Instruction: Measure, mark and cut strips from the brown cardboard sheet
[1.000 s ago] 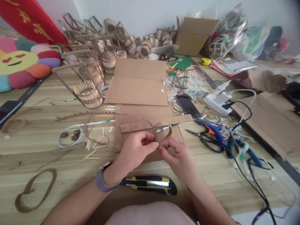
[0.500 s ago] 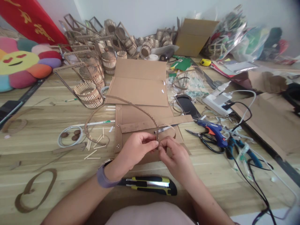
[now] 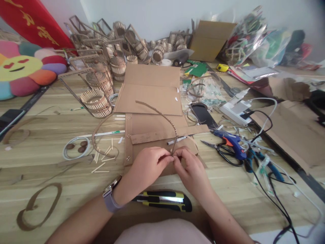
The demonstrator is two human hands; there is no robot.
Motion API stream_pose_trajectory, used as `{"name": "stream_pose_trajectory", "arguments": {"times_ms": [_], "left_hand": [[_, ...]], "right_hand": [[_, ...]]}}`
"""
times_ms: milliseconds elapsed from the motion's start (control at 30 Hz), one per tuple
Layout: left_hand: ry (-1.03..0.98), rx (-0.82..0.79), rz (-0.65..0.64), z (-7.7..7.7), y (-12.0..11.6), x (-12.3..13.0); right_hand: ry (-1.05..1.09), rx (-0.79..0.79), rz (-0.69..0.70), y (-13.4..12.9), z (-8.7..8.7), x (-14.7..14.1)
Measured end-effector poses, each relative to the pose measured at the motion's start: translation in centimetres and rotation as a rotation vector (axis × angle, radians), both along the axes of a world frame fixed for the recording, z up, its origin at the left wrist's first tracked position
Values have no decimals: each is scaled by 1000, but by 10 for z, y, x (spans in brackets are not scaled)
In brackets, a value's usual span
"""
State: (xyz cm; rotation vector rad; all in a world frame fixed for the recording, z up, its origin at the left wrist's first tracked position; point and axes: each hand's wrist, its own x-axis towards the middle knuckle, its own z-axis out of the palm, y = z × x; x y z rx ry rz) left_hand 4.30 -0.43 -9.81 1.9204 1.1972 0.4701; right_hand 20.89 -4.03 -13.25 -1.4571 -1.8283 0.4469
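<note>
Both hands meet over the lower cardboard sheet. My left hand and my right hand pinch the near end of a thin brown cardboard strip. From the fingertips the strip curves up and to the left, its far end free above the cardboard; small notches show along its edge. What lies between the fingertips is mostly hidden. Just beyond the hands are a flat cardboard bar and a pen-like white tool. A yellow and black utility knife lies below my wrists.
Wooden sticks and a white ring lie to the left. On the right are scissors, a blue glue gun, pliers, cables and a power strip. Small stick-sided buckets crowd the back left.
The strip's far end has swung up and right, away from the curled strip on the left. My left wrist has turned, showing more of the watch, and the fingertips have come together.
</note>
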Motion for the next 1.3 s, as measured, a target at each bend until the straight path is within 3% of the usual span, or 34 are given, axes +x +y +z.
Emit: {"name": "stream_pose_trajectory", "arguments": {"times_ms": [167,400,533,667,800,967,1100,1300], "left_hand": [[88,79,-61,-2,0,-2],[303,361,-101,-11,-10,6],[374,444,-132,-15,-12,7],[261,357,-30,-11,-10,5],[-14,62,107,-3,-5,1],[-202,-141,129,5,-4,-1],[-213,-115,95,8,-8,0],[-109,144,47,4,-16,0]], "right_hand": [[-32,26,9,-1,-1,-3],[-84,59,-8,-2,-3,-4],[-93,34,-9,-2,-2,-2],[-91,132,-27,-2,2,-2],[-140,357,-5,-3,5,-2],[-174,488,20,-6,4,-1],[-132,505,-15,-8,8,-4],[-71,477,-59,-10,14,-6]]}}
